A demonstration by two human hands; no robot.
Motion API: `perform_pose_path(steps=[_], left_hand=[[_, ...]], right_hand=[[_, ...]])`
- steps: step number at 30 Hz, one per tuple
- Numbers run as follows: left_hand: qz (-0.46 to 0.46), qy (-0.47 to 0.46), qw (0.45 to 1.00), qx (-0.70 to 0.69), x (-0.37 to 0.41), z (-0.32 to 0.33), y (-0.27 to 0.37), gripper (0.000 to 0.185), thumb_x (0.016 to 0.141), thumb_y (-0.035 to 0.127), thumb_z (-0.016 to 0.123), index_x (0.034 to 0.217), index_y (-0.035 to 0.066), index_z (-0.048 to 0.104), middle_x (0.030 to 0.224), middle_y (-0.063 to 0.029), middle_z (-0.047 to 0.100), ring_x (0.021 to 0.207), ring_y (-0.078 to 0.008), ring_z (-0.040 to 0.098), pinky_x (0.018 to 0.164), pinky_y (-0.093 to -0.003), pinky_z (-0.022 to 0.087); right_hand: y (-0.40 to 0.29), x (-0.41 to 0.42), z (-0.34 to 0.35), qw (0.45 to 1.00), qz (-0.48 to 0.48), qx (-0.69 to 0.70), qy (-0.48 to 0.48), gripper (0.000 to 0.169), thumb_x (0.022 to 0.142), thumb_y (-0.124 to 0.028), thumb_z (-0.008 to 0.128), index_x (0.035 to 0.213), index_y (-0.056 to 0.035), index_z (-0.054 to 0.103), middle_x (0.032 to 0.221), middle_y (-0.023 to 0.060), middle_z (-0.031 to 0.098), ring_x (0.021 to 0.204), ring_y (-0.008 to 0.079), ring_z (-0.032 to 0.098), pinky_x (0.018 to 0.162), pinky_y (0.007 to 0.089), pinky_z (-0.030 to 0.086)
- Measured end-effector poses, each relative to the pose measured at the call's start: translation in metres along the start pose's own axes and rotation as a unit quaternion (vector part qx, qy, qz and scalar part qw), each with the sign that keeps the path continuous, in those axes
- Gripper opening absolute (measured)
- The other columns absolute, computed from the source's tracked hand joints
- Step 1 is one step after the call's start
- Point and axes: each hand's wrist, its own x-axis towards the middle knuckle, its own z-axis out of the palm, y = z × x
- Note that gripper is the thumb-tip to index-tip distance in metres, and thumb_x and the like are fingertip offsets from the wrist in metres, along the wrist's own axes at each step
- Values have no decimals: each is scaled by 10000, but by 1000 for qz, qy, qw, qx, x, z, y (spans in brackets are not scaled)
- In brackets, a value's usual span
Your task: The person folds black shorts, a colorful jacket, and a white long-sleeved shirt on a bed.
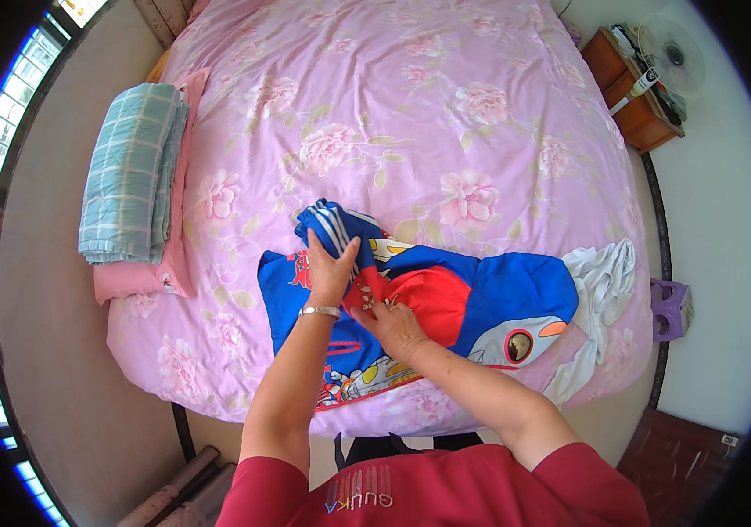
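Note:
A blue and red hooded child's garment [428, 290] with cartoon prints lies spread near the bed's close edge, its hood towards the right. My left hand [334, 267], with a bracelet at the wrist, grips a bunched blue sleeve with white stripes [328, 221], raised a little off the bed. My right hand [392, 326] is at the red part of that sleeve, fingertips on the cloth; whether it pinches the fabric is hidden. A crumpled white garment [602, 296] lies beside the hood.
The bed has a pink floral sheet [382, 178]. A folded teal checked quilt [132, 174] rests on a pink pillow [141, 280] at left. To the right are a wooden cabinet [642, 118], a fan [671, 56] and a purple plastic stool [670, 309].

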Motion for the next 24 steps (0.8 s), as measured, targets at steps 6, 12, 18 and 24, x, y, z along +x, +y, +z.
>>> perform_pose_path(steps=[6,12,18,24], left_hand=[[-147,69,944,-286,31,-9,-24,678,817,258,741,1394,140,407,1125,-127,590,906,-179,614,767,-302,524],[-89,-6,972,-218,-3,-100,-43,109,900,187,641,905,87,598,780,19,579,706,-73,557,629,-236,489],[-126,63,885,-444,-102,-181,-92,73,975,169,530,939,118,492,935,-11,553,906,-114,542,840,-356,483],[-294,81,892,-332,-152,-172,-132,338,929,307,600,1209,132,528,1157,-22,552,1060,-161,524,876,-357,455]], right_hand=[[-11,-28,13,997,-76,25,-13,433,866,-97,495,1298,-122,496,1019,99,577,975,238,600,868,381,433],[-4,-45,18,992,-112,39,38,469,855,-149,557,1319,-134,487,1054,84,545,997,226,566,873,383,427],[37,-92,8,995,-21,86,50,652,729,-352,740,1298,-134,506,1053,91,496,958,251,523,852,389,421],[62,-94,3,994,29,40,102,585,778,-385,697,1291,-158,530,1199,120,486,1085,285,498,943,433,401]])
